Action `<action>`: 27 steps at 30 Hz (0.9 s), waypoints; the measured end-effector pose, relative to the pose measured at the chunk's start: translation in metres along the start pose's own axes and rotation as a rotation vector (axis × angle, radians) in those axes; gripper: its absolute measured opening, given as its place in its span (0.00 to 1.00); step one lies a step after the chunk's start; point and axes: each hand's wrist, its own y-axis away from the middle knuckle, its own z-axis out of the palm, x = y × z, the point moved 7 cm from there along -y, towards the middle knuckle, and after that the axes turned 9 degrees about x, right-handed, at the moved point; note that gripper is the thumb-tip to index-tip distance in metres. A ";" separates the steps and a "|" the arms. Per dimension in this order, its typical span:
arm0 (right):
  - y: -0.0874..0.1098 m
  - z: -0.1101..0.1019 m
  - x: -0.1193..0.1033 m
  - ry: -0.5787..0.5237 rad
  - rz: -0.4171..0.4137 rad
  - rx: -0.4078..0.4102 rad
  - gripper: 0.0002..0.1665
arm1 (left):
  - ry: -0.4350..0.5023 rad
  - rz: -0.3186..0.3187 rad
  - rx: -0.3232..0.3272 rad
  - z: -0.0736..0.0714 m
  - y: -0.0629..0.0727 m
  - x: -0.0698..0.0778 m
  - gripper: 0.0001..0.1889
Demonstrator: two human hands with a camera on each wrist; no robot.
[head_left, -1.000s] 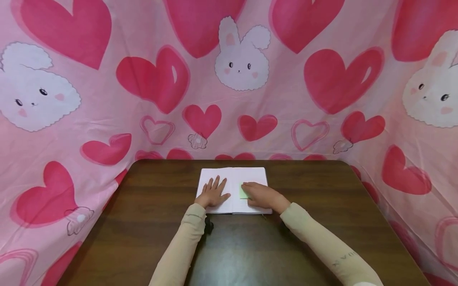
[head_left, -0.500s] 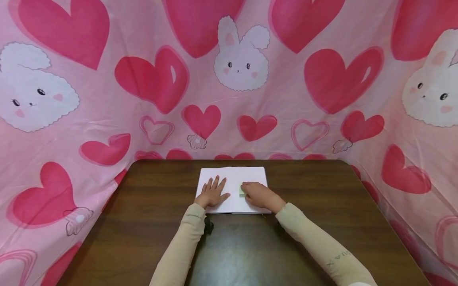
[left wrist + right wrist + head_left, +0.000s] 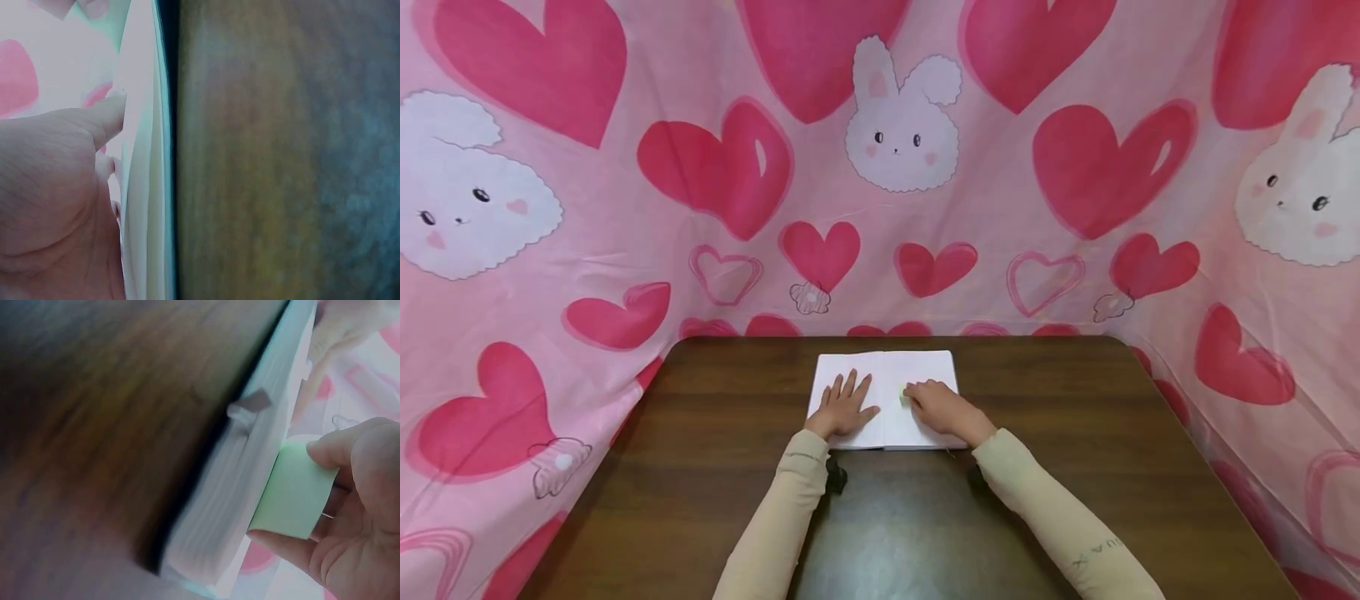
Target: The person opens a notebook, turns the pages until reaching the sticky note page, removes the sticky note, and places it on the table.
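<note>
An open notebook [image 3: 893, 367] with blank white pages lies near the table's far edge. Fingers spread, my left hand [image 3: 843, 408] rests flat on its left page; the left wrist view shows the thumb [image 3: 103, 119] along the paper beside the page edges. Over the right page my right hand [image 3: 946, 410] pinches a light green sticky note [image 3: 294, 490] between thumb and fingers. In the right wrist view the note stands up from the page, bent, its lower edge at the paper. From the head view only a small green piece of it shows past the fingertips.
The brown wooden table [image 3: 730, 500] stretches around the notebook. A ribbon bookmark [image 3: 253, 403] sticks out of the notebook's near edge. A pink cloth [image 3: 1000, 192] with hearts and rabbits hangs behind and at both sides.
The sticky note lay flat on the right page a second ago; its near edge has since been lifted and it now stands up in my right hand. My left hand has stayed put.
</note>
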 end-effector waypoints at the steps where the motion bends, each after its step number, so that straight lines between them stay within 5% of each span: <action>1: 0.000 -0.001 0.002 -0.026 0.018 0.002 0.14 | -0.004 -0.001 0.000 0.000 0.000 -0.001 0.39; 18: -0.001 -0.003 0.024 -0.242 0.202 0.054 0.17 | 0.023 -0.024 -0.011 -0.004 0.001 0.000 0.39; 27: 0.002 -0.012 0.040 -0.361 0.206 0.086 0.15 | 0.027 -0.017 -0.021 -0.002 0.001 0.002 0.40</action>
